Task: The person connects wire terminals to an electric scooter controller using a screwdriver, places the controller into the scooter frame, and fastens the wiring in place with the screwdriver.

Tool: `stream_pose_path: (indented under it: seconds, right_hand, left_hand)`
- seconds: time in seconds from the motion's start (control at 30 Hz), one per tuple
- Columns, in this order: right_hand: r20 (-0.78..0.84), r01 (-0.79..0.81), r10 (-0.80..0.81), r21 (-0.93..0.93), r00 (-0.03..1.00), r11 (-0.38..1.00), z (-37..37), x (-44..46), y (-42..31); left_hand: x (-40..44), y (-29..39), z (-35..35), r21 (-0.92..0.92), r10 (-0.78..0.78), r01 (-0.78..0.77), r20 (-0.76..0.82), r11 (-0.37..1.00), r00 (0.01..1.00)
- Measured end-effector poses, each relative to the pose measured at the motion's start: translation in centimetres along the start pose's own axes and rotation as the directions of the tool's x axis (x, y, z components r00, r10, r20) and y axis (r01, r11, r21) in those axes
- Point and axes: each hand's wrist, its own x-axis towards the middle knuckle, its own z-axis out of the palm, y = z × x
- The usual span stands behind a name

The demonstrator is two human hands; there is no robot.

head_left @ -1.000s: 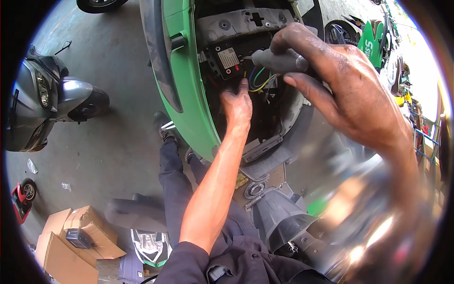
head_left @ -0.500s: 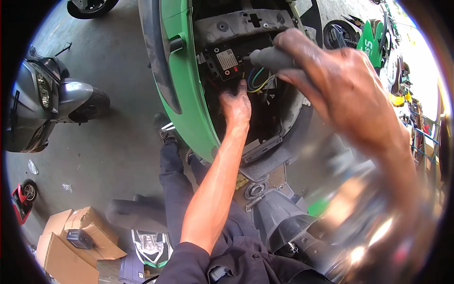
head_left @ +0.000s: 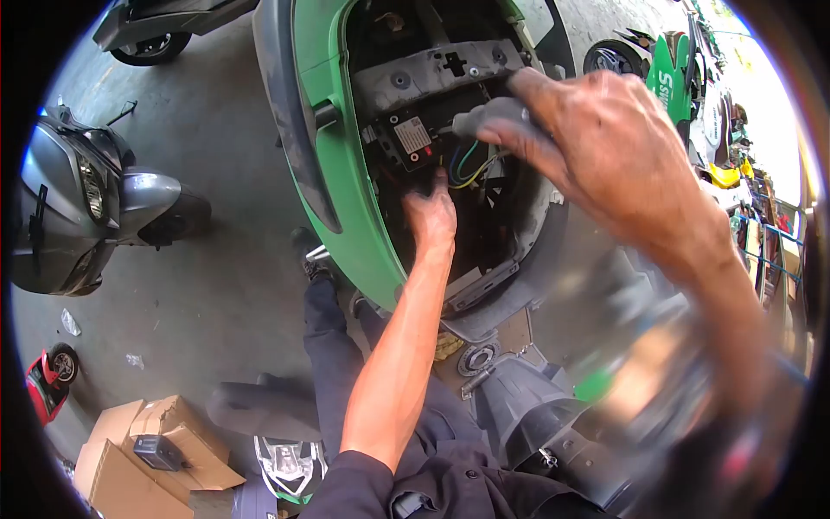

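A green scooter body point(head_left: 341, 199) has an open compartment with a black labelled module point(head_left: 413, 138) fixed inside. My right hand point(head_left: 618, 151) grips a grey screwdriver handle point(head_left: 497, 119), its tip pointing left at the module's right edge. Just below the module, my left hand point(head_left: 430, 212) reaches into the compartment, thumb up beside the wires point(head_left: 469, 169). The rest of its fingers are hidden in the dark opening, so what they touch cannot be made out.
A grey scooter point(head_left: 130, 203) stands at the left. Cardboard boxes point(head_left: 130, 476) lie at the lower left. Grey scooter panels point(head_left: 519, 406) are below the compartment. More motorcycle parts and a green panel point(head_left: 670, 78) stand at the upper right.
The view has shifted, so the scooter and floor objects sit lower. My right hand has turned with the screwdriver and stays at the module's edge. My left hand keeps its place beneath the module.
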Motion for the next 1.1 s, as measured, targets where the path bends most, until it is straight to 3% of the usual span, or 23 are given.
stream_pose_path:
  seconds: [0.07, 0.17, 0.2, 0.3, 0.33, 0.37, 0.43, 0.47, 0.5, 0.53, 0.63, 0.7, 0.77, 0.83, 0.9, 0.93, 0.97, 1.0, 1.03, 1.1]
  right_hand:
    - [-0.144, 0.116, -0.110, 0.041, 0.984, 0.992, 0.9, -0.6, -0.3]
    - [0.011, 0.021, -0.022, 0.095, 1.000, 0.995, 0.4, -0.4, -0.8]
    - [0.003, -0.002, 0.002, 0.016, 1.000, 1.000, 0.5, -0.1, -0.8]
    - [-0.212, 0.031, -0.051, -0.099, 0.976, 0.995, 1.8, 0.5, 0.5]
    - [-0.189, -0.016, 0.015, -0.006, 0.982, 1.000, 1.6, 0.5, 0.2]
    - [-0.213, 0.018, -0.016, 0.007, 0.977, 1.000, 1.4, 0.0, 0.0]
    - [-0.363, 0.212, -0.201, -0.009, 0.910, 0.977, 1.9, -0.6, 0.2]
    - [-0.268, 0.207, -0.193, 0.023, 0.944, 0.978, 1.6, -0.7, 0.1]
    - [-0.170, 0.192, -0.180, 0.061, 0.969, 0.979, 1.2, -0.5, -0.1]
    - [-0.141, 0.115, -0.102, 0.091, 0.985, 0.989, 0.8, -0.5, -0.2]
    - [-0.141, -0.020, 0.039, 0.140, 0.989, 0.990, 0.4, 0.4, 0.1]
    - [-0.161, -0.001, 0.030, 0.181, 0.986, 0.983, 0.4, 0.7, 0.6]
    - [-0.201, -0.002, 0.039, 0.180, 0.979, 0.984, 1.0, 0.8, 0.5]
    - [-0.254, -0.064, 0.110, 0.185, 0.961, 0.981, 1.4, 0.7, 0.1]
    - [-0.262, -0.086, 0.134, 0.185, 0.956, 0.979, 1.7, 0.3, 0.0]
    - [-0.249, -0.119, 0.169, 0.206, 0.954, 0.971, 2.0, 0.3, -0.2]
    - [-0.231, -0.128, 0.182, 0.227, 0.956, 0.965, 2.4, 0.2, -0.3]
    - [-0.239, -0.144, 0.202, 0.240, 0.950, 0.960, 2.7, 0.0, -0.5]
    - [-0.246, -0.158, 0.220, 0.247, 0.944, 0.956, 2.7, -0.4, -0.5]
    - [-0.213, -0.187, 0.250, 0.276, 0.944, 0.943, 2.4, -1.0, -0.5]
  left_hand:
    - [0.3, -0.5, -0.1, 0.004, -0.021, 0.021, -0.017, 1.000, 1.000]
    - [0.5, -1.3, -0.2, -0.020, 0.070, -0.069, 0.023, 0.997, 0.997]
    - [0.2, -0.4, -0.3, 0.031, 0.050, -0.051, 0.030, 0.998, 0.998]
    - [1.1, -1.7, -0.2, -0.055, 0.143, -0.142, 0.015, 0.988, 0.990]
    - [2.0, -2.5, -0.8, 0.105, 0.246, -0.254, 0.082, 0.961, 0.966]
    - [1.9, -3.0, -0.3, 0.063, 0.287, -0.286, -0.022, 0.956, 0.958]
    - [2.8, -5.0, -1.0, 0.185, 0.124, -0.126, 0.027, 0.975, 0.992]
    - [3.3, -6.0, -1.3, 0.251, 0.040, -0.052, 0.050, 0.967, 0.998]
    - [3.3, -5.8, -1.2, 0.082, 0.110, -0.115, 0.072, 0.990, 0.991]
    - [4.2, -6.8, -1.7, 0.214, 0.027, -0.045, 0.088, 0.976, 0.996]
    - [4.9, -7.9, -1.3, 0.182, 0.098, -0.111, 0.077, 0.977, 0.992]
    - [1.8, -2.1, -1.3, 0.263, -0.051, 0.021, 0.107, 0.964, 0.993]
    - [2.1, -0.6, -1.9, 0.347, -0.218, 0.180, 0.075, 0.920, 0.973]
    - [-0.4, 6.2, -1.0, 0.385, -0.445, 0.361, 0.153, 0.849, 0.882]
    - [0.9, 4.8, -1.4, 0.109, -0.374, 0.360, 0.356, 0.927, 0.856]
    - [0.0, 6.4, -1.2, -0.081, -0.344, 0.429, 0.472, 0.900, 0.811]
    - [-0.9, 8.1, -1.4, -0.252, -0.294, 0.508, 0.576, 0.823, 0.763]
    - [-1.7, 9.9, -1.8, -0.330, -0.261, 0.646, 0.718, 0.688, 0.645]
    - [-2.3, 10.6, -1.9, -0.407, -0.101, 0.730, 0.835, 0.549, 0.541]
    - [-3.6, 11.6, -1.7, -0.480, -0.121, 0.746, 0.799, 0.461, 0.589]
